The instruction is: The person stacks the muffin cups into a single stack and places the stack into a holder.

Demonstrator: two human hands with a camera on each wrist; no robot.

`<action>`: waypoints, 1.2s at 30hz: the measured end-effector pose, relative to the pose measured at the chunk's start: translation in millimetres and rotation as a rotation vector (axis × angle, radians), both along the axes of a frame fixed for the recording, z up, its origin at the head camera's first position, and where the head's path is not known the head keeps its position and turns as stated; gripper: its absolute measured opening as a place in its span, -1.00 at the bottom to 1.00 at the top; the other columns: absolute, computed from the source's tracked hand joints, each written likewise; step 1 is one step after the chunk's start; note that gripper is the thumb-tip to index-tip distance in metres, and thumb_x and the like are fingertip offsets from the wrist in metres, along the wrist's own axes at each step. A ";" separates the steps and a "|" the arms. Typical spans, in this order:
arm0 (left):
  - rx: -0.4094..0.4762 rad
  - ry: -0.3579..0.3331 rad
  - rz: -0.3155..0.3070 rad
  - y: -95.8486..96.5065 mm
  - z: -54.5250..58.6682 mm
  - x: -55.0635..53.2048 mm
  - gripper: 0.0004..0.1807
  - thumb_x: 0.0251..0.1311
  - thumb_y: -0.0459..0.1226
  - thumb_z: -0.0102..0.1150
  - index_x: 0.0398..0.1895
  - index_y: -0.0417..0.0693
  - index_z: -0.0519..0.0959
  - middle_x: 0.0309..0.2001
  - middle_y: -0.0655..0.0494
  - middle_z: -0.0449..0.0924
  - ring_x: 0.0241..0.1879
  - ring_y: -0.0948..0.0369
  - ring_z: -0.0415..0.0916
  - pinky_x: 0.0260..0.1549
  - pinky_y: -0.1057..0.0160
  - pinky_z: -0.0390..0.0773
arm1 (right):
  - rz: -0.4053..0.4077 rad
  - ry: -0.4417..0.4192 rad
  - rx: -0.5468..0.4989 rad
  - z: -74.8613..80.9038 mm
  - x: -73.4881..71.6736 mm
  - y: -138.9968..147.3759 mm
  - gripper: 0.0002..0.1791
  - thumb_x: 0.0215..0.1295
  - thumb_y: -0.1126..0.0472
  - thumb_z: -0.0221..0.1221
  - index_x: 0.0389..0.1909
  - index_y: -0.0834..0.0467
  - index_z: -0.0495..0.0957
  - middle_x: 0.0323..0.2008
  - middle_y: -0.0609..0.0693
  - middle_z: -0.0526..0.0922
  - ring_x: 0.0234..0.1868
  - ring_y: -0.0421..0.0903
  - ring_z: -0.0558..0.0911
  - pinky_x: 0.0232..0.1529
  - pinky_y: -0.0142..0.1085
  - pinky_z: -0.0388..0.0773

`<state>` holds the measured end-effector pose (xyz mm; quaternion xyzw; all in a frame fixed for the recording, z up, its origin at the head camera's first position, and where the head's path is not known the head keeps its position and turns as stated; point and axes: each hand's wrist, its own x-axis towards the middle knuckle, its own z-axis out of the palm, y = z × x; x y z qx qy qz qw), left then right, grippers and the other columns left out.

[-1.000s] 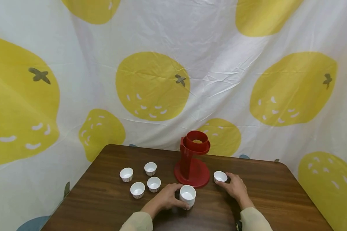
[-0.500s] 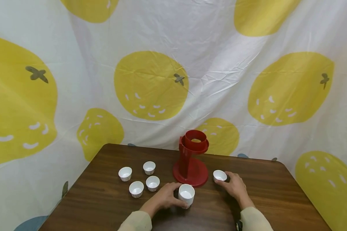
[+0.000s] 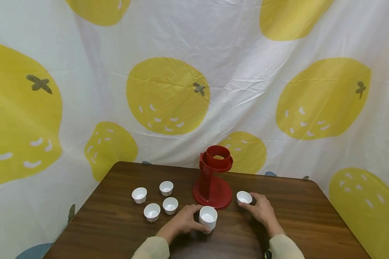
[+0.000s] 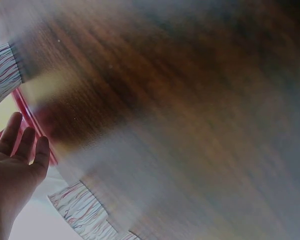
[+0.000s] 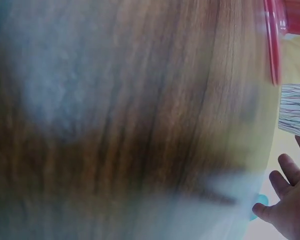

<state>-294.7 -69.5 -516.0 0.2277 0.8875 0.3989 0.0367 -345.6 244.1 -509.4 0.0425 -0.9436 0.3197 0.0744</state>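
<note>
In the head view my left hand (image 3: pixel 188 221) grips a white ramekin-like baking cup (image 3: pixel 208 216) between thumb and fingers. It looks taller than the others, like nested cups. My right hand (image 3: pixel 262 209) pinches a single white baking cup (image 3: pixel 244 197) by its side, right of a red stand (image 3: pixel 213 192) with a ring-shaped top. Both held cups are upright. The left wrist view shows my left hand (image 4: pixel 12 177) near a cup (image 4: pixel 2 70) with a wavy striped side. Partly cut off, my right hand (image 5: pixel 292 200) meets its striped cup (image 5: pixel 292 111) in the right wrist view.
Several more white baking cups (image 3: pixel 152 212) stand apart from each other on the left of the brown wooden table (image 3: pixel 298 230). Behind the table hangs a white cloth (image 3: pixel 240 72) printed with yellow fruit. The red stand rises between and behind the hands.
The head view has shifted a little, so everything sits slightly further left. Both hands keep their hold on the cups, with no clear movement over the table.
</note>
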 end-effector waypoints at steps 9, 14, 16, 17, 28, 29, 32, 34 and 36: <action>-0.005 0.014 0.006 -0.2 -0.1 0.7 -0.28 -0.18 0.03 0.60 0.13 0.07 0.59 -0.11 0.32 0.58 -0.02 0.18 0.43 0.06 0.08 0.42 | 0.017 0.022 -0.037 -1.4 4.2 -3.5 -0.24 0.07 -0.13 0.44 0.12 0.36 0.53 0.07 0.35 0.54 0.16 0.32 0.46 0.09 0.22 0.36; -0.003 0.012 0.005 -0.4 0.8 1.3 -0.28 -0.17 0.02 0.60 0.14 0.06 0.59 -0.10 0.31 0.58 -0.02 0.17 0.43 0.06 0.07 0.41 | 0.026 0.031 -0.049 1.9 8.8 -5.2 -0.25 0.05 -0.10 0.46 0.10 0.37 0.54 0.06 0.36 0.54 0.16 0.32 0.46 0.12 0.21 0.35; -0.005 0.011 0.005 -0.3 1.1 1.5 -0.27 -0.17 0.03 0.60 0.15 0.06 0.59 -0.10 0.31 0.58 -0.01 0.16 0.43 0.07 0.07 0.41 | 0.025 0.028 -0.047 3.1 10.5 -5.8 -0.24 0.05 -0.10 0.46 0.11 0.37 0.54 0.07 0.36 0.53 0.17 0.32 0.45 0.12 0.22 0.35; -0.006 0.011 0.005 -0.3 1.2 1.6 -0.27 -0.17 0.03 0.60 0.15 0.06 0.58 -0.09 0.30 0.58 0.00 0.16 0.43 0.07 0.06 0.41 | 0.025 0.027 -0.047 3.9 11.4 -6.2 -0.25 0.05 -0.10 0.46 0.11 0.36 0.54 0.08 0.36 0.53 0.17 0.32 0.45 0.12 0.22 0.35; -0.005 0.008 0.004 0.4 1.7 1.4 -0.26 -0.17 0.03 0.60 0.16 0.04 0.58 -0.07 0.28 0.59 0.01 0.14 0.44 0.09 0.05 0.41 | 0.034 0.043 -0.058 6.9 18.6 -8.8 -0.27 0.03 -0.10 0.47 0.08 0.35 0.56 0.08 0.33 0.55 0.18 0.30 0.45 0.14 0.22 0.34; -0.004 0.007 0.004 0.5 1.6 1.3 -0.26 -0.17 0.03 0.60 0.16 0.04 0.58 -0.07 0.28 0.59 0.01 0.14 0.44 0.09 0.04 0.41 | 0.033 0.044 -0.058 7.4 19.4 -9.2 -0.27 0.03 -0.10 0.48 0.08 0.34 0.56 0.09 0.33 0.54 0.18 0.29 0.45 0.14 0.22 0.34; -0.001 0.005 0.000 0.8 1.4 0.9 -0.26 -0.17 0.02 0.60 0.16 0.04 0.58 -0.07 0.27 0.59 0.02 0.14 0.44 0.10 0.04 0.41 | 0.032 0.047 -0.057 8.9 21.8 -10.6 -0.26 0.02 -0.11 0.48 0.08 0.33 0.56 0.11 0.33 0.53 0.20 0.30 0.44 0.14 0.22 0.34; 0.001 0.001 -0.001 0.8 1.1 0.6 -0.26 -0.17 0.02 0.60 0.16 0.04 0.58 -0.07 0.28 0.59 0.02 0.15 0.45 0.10 0.05 0.41 | 0.037 0.051 -0.048 10.7 23.4 -12.0 -0.26 0.02 -0.11 0.48 0.08 0.33 0.56 0.12 0.33 0.52 0.20 0.30 0.44 0.14 0.23 0.34; 0.000 0.001 -0.002 0.7 1.1 0.5 -0.26 -0.17 0.02 0.60 0.16 0.05 0.58 -0.07 0.28 0.59 0.01 0.14 0.44 0.09 0.05 0.41 | 0.044 0.061 -0.037 13.1 25.3 -13.7 -0.27 0.02 -0.10 0.48 0.08 0.32 0.57 0.13 0.34 0.52 0.21 0.31 0.44 0.14 0.24 0.34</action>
